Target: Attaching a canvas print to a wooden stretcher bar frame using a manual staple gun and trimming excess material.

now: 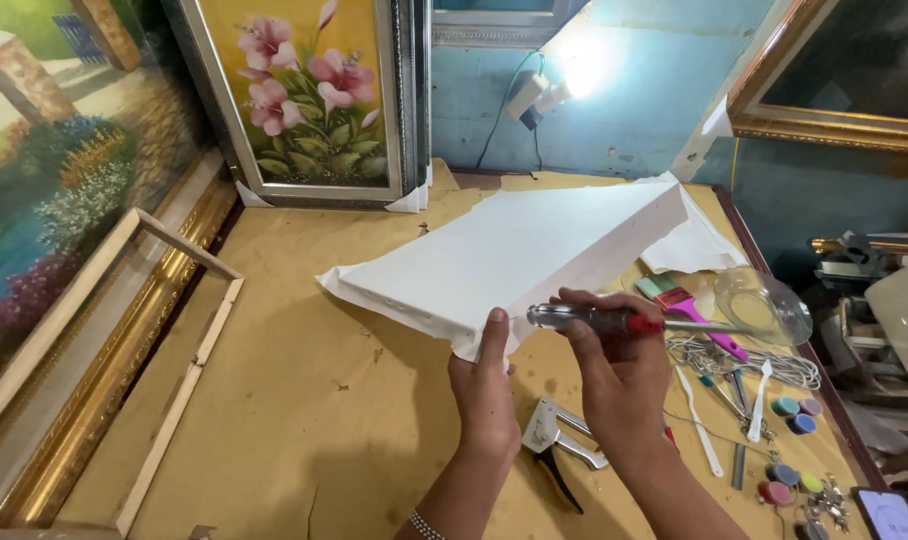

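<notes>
Gripping the near corner of the stretched canvas (514,255), your left hand (486,395) has its thumb pressed up against the folded cloth at the edge; the other fingers are hidden behind the corner. Your right hand (619,375) is closed around a screwdriver (614,320) with a clear and red handle, held level just beside that same corner, handle end toward the left thumb.

Handle the canvas as a light but rigid item: the wooden bars under the white cloth should carry the load, while the cloth face is likely to dent or soil easily. Take hold along the bar edges, not on the face. It rests tilted on the brown table (304,400), far end raised.

Below the right hand lies a staple gun (554,440). To its right are a pink-handled brush (689,305), a coil of cord (744,362) and small paint pots (792,415).
</notes>
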